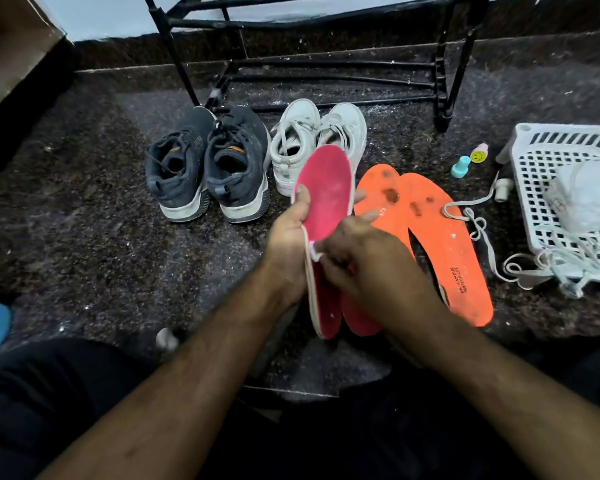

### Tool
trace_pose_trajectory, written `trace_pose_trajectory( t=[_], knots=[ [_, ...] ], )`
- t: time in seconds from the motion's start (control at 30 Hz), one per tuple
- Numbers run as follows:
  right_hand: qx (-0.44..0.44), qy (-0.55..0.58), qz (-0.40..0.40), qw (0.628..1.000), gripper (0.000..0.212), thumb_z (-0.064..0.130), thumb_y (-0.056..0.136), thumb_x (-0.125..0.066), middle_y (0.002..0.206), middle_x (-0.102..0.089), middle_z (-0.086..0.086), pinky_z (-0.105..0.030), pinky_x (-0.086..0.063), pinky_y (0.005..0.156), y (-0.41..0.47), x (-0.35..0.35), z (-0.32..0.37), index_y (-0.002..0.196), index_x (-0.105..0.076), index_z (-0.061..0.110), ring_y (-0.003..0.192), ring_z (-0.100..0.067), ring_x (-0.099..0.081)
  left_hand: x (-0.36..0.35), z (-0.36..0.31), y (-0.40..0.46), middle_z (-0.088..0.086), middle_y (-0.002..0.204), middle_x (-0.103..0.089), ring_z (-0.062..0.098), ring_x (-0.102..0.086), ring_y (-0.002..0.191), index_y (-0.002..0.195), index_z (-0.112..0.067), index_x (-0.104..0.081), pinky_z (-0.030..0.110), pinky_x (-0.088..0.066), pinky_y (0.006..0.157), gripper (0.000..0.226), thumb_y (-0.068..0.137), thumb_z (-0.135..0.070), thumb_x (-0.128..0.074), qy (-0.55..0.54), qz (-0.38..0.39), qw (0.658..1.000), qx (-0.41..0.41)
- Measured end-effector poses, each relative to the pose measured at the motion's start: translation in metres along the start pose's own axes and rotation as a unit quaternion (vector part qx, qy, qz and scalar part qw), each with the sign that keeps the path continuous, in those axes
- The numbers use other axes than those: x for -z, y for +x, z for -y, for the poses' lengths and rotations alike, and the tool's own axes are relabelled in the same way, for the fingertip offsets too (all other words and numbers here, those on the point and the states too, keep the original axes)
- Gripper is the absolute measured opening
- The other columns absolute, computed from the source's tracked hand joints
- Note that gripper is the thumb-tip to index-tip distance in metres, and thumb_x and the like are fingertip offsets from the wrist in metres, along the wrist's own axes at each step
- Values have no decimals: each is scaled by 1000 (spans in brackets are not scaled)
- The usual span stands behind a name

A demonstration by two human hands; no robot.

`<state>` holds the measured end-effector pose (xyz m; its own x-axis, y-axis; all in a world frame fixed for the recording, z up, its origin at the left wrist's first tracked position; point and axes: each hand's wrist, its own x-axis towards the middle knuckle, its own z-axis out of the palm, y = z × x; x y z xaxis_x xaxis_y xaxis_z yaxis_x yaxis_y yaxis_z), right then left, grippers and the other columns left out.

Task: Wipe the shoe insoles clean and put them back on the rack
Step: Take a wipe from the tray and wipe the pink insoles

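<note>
Two hands meet over a pink insole [326, 188] as a person crouches on a dark speckled floor [101, 244]: the left hand [290, 233] wraps the insole's edge, thumb on the pink face and fingertips showing past the far rim, holding it tilted up toward the camera so the worn surface is open to the wipe. The right hand [368, 261] curls its fingers round a small white wipe [315, 252], pinching it against the insole near mid-length; the grip looks tight, judging by the bunched knuckles, which suits scrubbing rather than dusting. A second pink insole [359, 317] peeks out below the right wrist, apparently waiting its turn on the floor. Just to the right, two orange insoles [440, 244] lie flat and overlapping, dark stains on their forward halves suggesting they are not yet cleaned. Beyond the hands, a pair of dark grey trainers [208, 164] and a pair of white trainers [317, 140] stand side by side, heels toward the person, presumably emptied of their insoles. Behind them stands the black metal rack [444, 81], its bars bare in this view, where the insoles are to return. A white lattice basket [534, 188] sits at far right with loose white laces [478, 233] trailing from it, and two small bottles [468, 161] stand beside it.
</note>
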<state>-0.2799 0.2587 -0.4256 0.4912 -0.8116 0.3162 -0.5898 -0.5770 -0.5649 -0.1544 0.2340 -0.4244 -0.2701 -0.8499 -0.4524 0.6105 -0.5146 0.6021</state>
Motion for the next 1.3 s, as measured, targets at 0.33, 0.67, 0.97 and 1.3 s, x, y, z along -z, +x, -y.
trace_pose_trajectory(
  t=[0.33,0.67,0.97,1.3],
  knots=[
    [-72,-37,-105,991,12,26,86,-68,84,-62,0,-39,-50,73,25,20,-38,94,-70,16,79,-22,-62,-7,15,0,9,109,-68,23,-70,89,132,-12,-57,51,-60,65,62,102,-58,-28,70,-3,997,24],
    [-66,-58,-136,987,12,22,89,-65,88,-59,3,-33,-40,76,31,30,-51,98,-68,17,85,-22,-58,-16,17,-11,16,127,-66,22,-74,74,136,-15,-54,40,-59,46,58,103,-55,-30,96,7,995,39],
    [-77,-82,-152,982,16,25,92,-62,93,-63,-4,-38,-40,80,32,39,-61,102,-71,16,90,-27,-56,-19,16,-15,17,98,-73,24,-67,46,135,-12,-56,29,-51,36,65,101,-59,-25,154,0,986,63],
    [-82,-128,-95,984,23,33,88,-57,88,-63,-5,-44,-47,77,28,36,-56,101,-71,19,88,-30,-55,-14,10,-11,15,88,-76,29,-65,42,127,-16,-58,29,-52,37,64,100,-62,-23,136,5,989,50]
  ],
)
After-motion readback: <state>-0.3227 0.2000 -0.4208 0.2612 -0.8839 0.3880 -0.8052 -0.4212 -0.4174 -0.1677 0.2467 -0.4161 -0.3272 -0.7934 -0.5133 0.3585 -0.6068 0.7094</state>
